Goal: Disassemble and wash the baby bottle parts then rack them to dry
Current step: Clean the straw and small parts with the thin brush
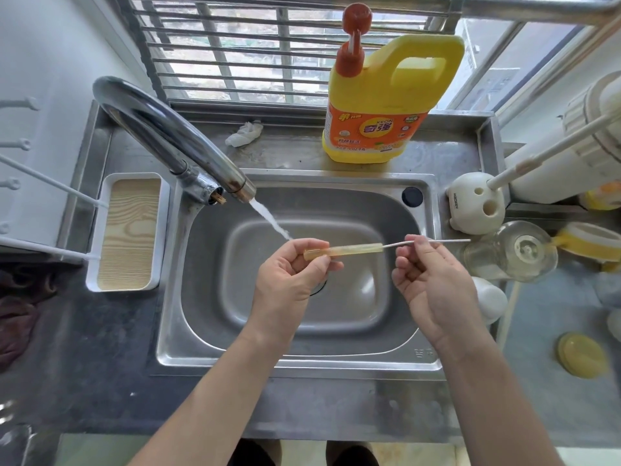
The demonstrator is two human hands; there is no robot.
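Mid-task, wash stage, judging by the layout. Centre frame, over the sink [201, 280], the left hand [289, 274] is pinching the wider end of the amber straw tube [349, 249] btwn thumb & curled fingers, holding it level. The right hand [433, 280] is pinching a thin white brush wire [443, 241] w/ fingertips; the wire's tip is sitting at or just inside the straw's open right end, can't tell how deep. Water [268, 216] is running from the tap [161, 129] at upper left, landing just beside the left hand's fingers, not clearly on the straw. Disassembly is looking done: at right of frame the clear bottle body [514, 252] is lying on its side w/o top, a yellow collar [584, 245] is sitting just beyond it, a white cap [490, 297] is near the sink's right edge, and a yellow disc [581, 354] is lying at lower right. Can't tell which of these are washed. The drying rack [129, 230] at left of frame is holding none of the parts, so racking isn't begun. Detergent jug [386, 105] is standing at top centre behind the sink. Left to do, prob.: finish & rinse the straw, wash whatever's unwashed, rack all.
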